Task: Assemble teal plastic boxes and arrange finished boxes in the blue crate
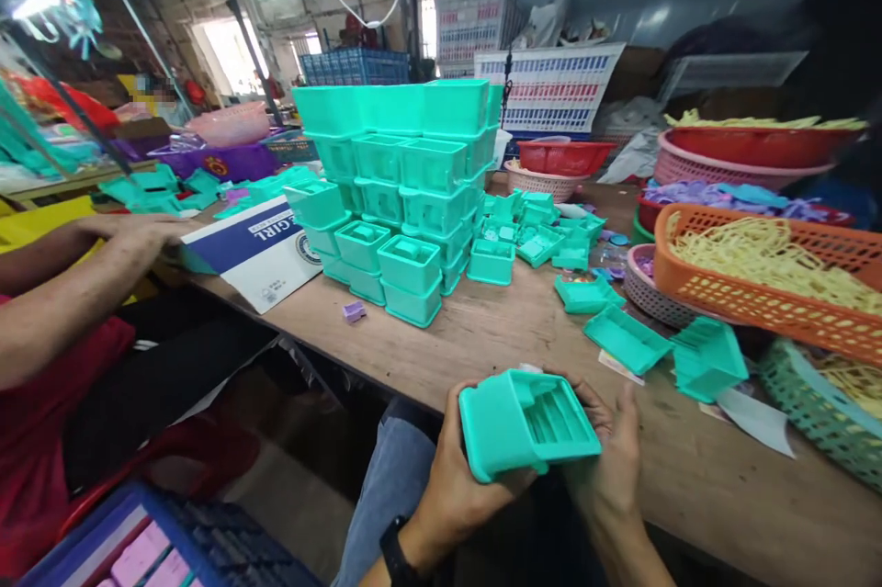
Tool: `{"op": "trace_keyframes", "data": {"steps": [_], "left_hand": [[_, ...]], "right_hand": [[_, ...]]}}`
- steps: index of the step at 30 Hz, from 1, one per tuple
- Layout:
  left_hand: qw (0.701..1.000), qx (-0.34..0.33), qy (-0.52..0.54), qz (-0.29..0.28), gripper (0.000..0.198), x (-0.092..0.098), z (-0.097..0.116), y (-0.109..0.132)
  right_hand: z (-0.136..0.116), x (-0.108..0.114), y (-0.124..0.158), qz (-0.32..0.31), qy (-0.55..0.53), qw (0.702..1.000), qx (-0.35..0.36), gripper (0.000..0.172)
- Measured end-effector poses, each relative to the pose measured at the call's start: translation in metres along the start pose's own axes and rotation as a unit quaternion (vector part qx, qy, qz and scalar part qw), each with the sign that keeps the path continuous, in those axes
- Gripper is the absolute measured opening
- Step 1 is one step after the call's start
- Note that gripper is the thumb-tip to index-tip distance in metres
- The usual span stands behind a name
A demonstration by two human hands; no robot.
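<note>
Low over the table's near edge, a turquoise plastic box [503,426] is tilted in my hands, its open side with ribbed inner walls turned to the right. My left hand [458,491] grips its left end and underside. On the right end, the fingers of my right hand [613,454] reach behind the box, partly hidden, with the thumb standing up beside it. Further right lie loose turquoise pieces: a shallow tray [627,339] and a stepped part [709,355].
Stacked turquoise boxes [413,192] rise mid-table, beside a white and blue carton [258,252]. At left is another person's arm [75,284]. An orange basket [772,238] of pale yellow strips stands right. A blue crate [234,527] with pink pieces sits lower left.
</note>
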State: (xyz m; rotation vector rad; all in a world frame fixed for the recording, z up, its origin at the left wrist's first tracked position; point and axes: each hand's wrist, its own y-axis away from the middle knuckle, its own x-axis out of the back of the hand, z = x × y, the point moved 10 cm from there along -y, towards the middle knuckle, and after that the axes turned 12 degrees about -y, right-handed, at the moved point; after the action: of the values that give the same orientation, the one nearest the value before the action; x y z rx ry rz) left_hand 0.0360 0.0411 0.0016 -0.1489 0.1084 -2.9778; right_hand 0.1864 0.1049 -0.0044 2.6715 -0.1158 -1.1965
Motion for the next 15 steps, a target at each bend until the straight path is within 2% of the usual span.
{"op": "trace_keyframes", "data": {"steps": [5, 9, 11, 13, 15], "left_hand": [[0.997, -0.074, -0.010, -0.014, 0.085, 0.003, 0.018, 0.005], [0.993, -0.108, -0.049, 0.003, 0.094, 0.000, 0.021, 0.014], [0.993, -0.087, -0.072, 0.031, 0.095, 0.001, 0.014, 0.015], [0.996, -0.016, -0.068, 0.054, 0.086, 0.001, -0.005, 0.010], [0.996, 0.058, -0.032, 0.053, 0.076, -0.002, -0.028, 0.001]], "right_hand": [[-0.021, -0.020, 0.017, -0.009, -0.022, 0.999, 0.024, 0.070], [-0.035, -0.014, 0.025, 0.024, 0.003, 0.998, 0.060, 0.067], [-0.035, -0.003, 0.021, 0.040, 0.017, 0.998, 0.055, 0.066], [-0.029, 0.010, 0.011, 0.033, 0.044, 0.998, 0.033, 0.067], [-0.020, 0.019, -0.007, -0.003, 0.092, 0.996, 0.007, 0.068]]}}
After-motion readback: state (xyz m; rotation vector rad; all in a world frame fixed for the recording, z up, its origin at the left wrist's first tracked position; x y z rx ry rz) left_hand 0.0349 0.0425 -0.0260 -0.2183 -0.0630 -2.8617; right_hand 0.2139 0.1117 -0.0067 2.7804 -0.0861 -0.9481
